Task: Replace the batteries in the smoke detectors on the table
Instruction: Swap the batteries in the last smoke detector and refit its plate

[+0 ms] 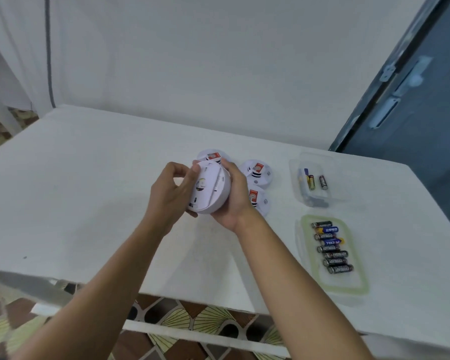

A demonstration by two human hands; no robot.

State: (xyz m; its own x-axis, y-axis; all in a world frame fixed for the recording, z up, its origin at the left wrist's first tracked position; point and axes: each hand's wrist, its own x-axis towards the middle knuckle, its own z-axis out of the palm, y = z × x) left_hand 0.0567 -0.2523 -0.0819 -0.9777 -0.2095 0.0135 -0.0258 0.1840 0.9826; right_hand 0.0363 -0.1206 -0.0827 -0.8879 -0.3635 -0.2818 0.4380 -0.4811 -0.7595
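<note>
White cloth covers the tabletop [89, 203], which fills most of the view. Behind its right corner stands a dark blue door [426, 126]. Under the near edge a patterned floor [192, 320] is visible.

On the right side of the tabletop lies a flat tray with a pale green rim [359, 281], and beyond it a small clear box [295, 175]. A row of new batteries [331, 246], most of them black and two blue, lies side by side in the tray. A few loose batteries [311, 181] lie in the clear box.

Near the middle, the smoke detector [211, 188] is held above the tabletop, tilted on its edge, with its flat back turned to the camera. The right hand [235, 196] cups it from the right, with the fingers wrapped behind the rim. The left hand [170, 196] grips its left edge with curled fingers and the thumb at the upper rim.

Three other detectors [256, 172] rest face up on the tabletop just behind and to the right of the held one, each with a red label.
</note>
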